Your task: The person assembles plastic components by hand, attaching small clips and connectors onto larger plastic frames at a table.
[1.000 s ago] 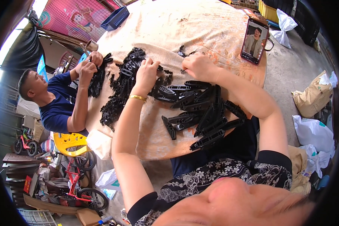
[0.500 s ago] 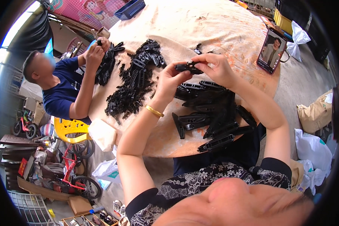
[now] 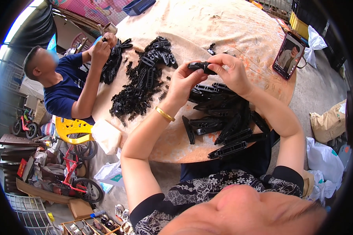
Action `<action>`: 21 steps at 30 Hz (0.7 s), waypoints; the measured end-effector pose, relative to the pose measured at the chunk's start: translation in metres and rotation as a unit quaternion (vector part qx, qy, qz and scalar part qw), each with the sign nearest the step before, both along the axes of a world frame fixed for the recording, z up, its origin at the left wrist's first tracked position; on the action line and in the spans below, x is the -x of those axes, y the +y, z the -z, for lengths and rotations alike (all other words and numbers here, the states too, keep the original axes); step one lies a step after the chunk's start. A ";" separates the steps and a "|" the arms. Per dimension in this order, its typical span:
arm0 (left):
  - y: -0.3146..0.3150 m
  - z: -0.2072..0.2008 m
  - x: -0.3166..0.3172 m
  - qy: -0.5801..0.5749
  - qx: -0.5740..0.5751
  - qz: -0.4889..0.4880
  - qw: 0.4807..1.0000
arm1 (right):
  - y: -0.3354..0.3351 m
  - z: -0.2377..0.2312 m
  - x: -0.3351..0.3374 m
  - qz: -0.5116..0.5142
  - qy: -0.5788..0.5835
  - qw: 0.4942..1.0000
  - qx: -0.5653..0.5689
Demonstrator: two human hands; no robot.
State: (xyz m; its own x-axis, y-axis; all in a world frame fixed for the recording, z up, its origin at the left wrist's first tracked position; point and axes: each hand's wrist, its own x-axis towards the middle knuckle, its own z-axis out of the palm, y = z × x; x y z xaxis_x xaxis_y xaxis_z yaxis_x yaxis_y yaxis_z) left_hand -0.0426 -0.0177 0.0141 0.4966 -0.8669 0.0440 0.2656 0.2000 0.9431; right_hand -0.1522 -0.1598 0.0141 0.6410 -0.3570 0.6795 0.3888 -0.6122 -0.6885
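Between my two hands, above the table, is a black plastic part. My left hand pinches its left end, thumb in front. The fingers of my right hand close on its right end. Below my hands lies a pile of long black plastic parts, some of them slotted. Left of my left hand, a heap of small black pieces spreads over the cloth, with more long black parts behind it. A few loose black bits lie beyond my right hand.
A round table carries a patterned cloth. Across at the left, a co-worker handles a small black piece beside another dark pile. A phone stands at the right edge. A yellow chair and a red bicycle are at the left.
The black part has been turned between my fingers and now shows a smoother side. Both hands stay close together on it. The whole view has shifted slightly.
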 end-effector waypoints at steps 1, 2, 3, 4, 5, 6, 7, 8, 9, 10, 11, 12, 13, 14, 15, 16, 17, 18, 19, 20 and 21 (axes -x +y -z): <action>-0.001 0.000 0.001 0.016 0.021 -0.015 1.000 | 0.001 0.000 0.000 0.000 0.000 1.000 0.000; -0.001 0.000 0.001 0.031 0.042 -0.031 0.998 | 0.001 0.001 -0.001 -0.024 0.014 0.997 -0.069; 0.000 -0.001 -0.001 0.032 0.043 -0.031 0.998 | 0.002 0.001 -0.001 -0.048 0.027 0.989 -0.137; 0.002 -0.004 -0.002 0.085 0.055 -0.007 0.995 | 0.002 0.001 -0.001 -0.049 0.028 0.989 -0.137; 0.003 -0.007 -0.002 0.138 0.067 0.017 0.988 | 0.003 0.001 0.000 -0.035 0.027 0.994 -0.102; 0.002 -0.009 0.000 0.148 0.050 0.004 0.988 | 0.003 0.000 0.000 -0.020 0.025 0.997 -0.067; 0.003 -0.011 0.000 0.148 0.051 0.002 0.988 | 0.003 -0.001 0.000 -0.022 0.025 0.997 -0.067; 0.005 -0.012 0.000 0.152 0.032 0.016 0.988 | 0.003 -0.002 0.001 -0.032 0.006 0.999 -0.032; 0.006 -0.013 -0.002 0.155 0.013 0.029 0.987 | 0.003 -0.004 0.001 -0.042 -0.013 0.999 0.003; 0.007 -0.015 -0.004 0.130 -0.001 0.048 0.990 | 0.002 -0.006 0.002 -0.042 -0.013 0.999 0.003; 0.008 -0.017 -0.003 0.131 -0.001 0.049 0.990 | 0.000 -0.008 0.002 -0.041 -0.041 0.995 0.081; 0.008 -0.018 -0.002 0.111 -0.031 0.018 0.993 | -0.001 -0.010 0.003 -0.040 -0.068 0.984 0.158; 0.009 -0.020 -0.001 0.091 -0.062 -0.013 0.994 | -0.001 -0.012 0.003 -0.040 -0.068 0.984 0.157; 0.010 -0.020 -0.002 0.091 -0.063 -0.013 0.994 | 0.001 -0.013 0.004 -0.052 -0.066 0.981 0.176; 0.011 -0.020 -0.004 0.080 -0.091 0.010 0.993 | 0.002 -0.014 0.004 -0.063 -0.065 0.977 0.194; 0.011 -0.021 -0.006 0.068 -0.118 0.035 0.990 | 0.001 -0.014 0.005 -0.061 -0.064 0.977 0.195; 0.011 -0.022 -0.007 0.068 -0.118 0.038 0.990 | 0.001 -0.014 0.006 -0.062 -0.068 0.973 0.210; 0.012 -0.023 -0.008 0.045 -0.137 0.050 0.988 | 0.000 -0.014 0.007 -0.062 -0.072 0.970 0.225; 0.011 -0.024 -0.009 0.023 -0.156 0.065 0.985 | -0.001 -0.013 0.008 -0.055 -0.069 0.970 0.226; 0.012 -0.029 -0.006 0.003 -0.174 0.058 0.983 | -0.002 -0.012 0.007 -0.049 -0.069 0.966 0.246; 0.014 -0.031 -0.010 -0.019 -0.189 0.062 0.980 | -0.003 -0.011 0.006 -0.042 -0.069 0.961 0.265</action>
